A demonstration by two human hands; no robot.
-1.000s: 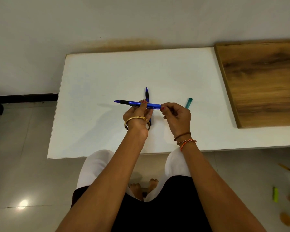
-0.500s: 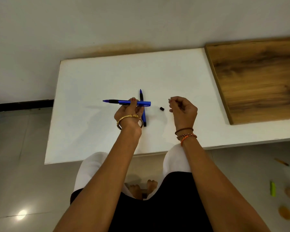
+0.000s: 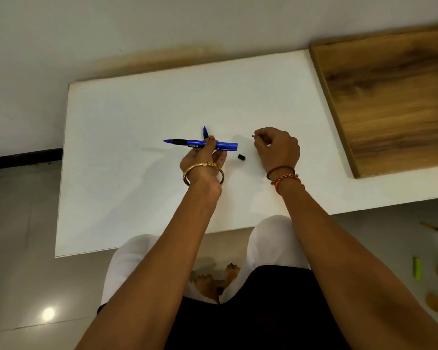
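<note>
Blue pen (image 3: 225, 146): head view; held level over white table (image 3: 137, 185), tip pointing left.
Left hand (image 3: 202, 160): fingers pinch the pen's barrel.
Right hand (image 3: 276, 150): curled, pinching small pale piece (image 3: 254, 135).
Black end plug (image 3: 241, 157): on table, between the hands.

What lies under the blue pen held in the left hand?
Beneath the blue pen, a second pen lies on the white table, only its tip showing. The left hand covers the rest.
</note>
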